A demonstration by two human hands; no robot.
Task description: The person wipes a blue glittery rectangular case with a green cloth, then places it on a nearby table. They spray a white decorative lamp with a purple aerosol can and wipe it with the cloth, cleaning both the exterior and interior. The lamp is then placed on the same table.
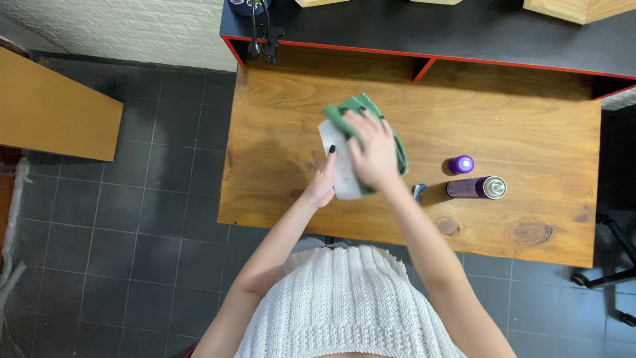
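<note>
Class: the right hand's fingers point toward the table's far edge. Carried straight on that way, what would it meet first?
The green cloth under the right hand; beyond that, apparently bare wooden table.

hidden, cropped and unclear areas

the right hand (372, 154) is covering the middle of the green cloth (361, 113), and the cloth and hand together are hiding most of the white flat object (343, 174), so its kind is remaining unclear. the left hand (322, 183) is gripping that object's left edge; its palm is facing away. a small blue item (419, 191) beside the right forearm is too small to identify. the top edge is cropping the pale wooden pieces (575, 8) and the dark blue object (246, 6) on the black shelf (430, 30). the right edge is cutting off the black chair base (613, 275). the left edge is cropping the wooden panel (46, 109).
</note>
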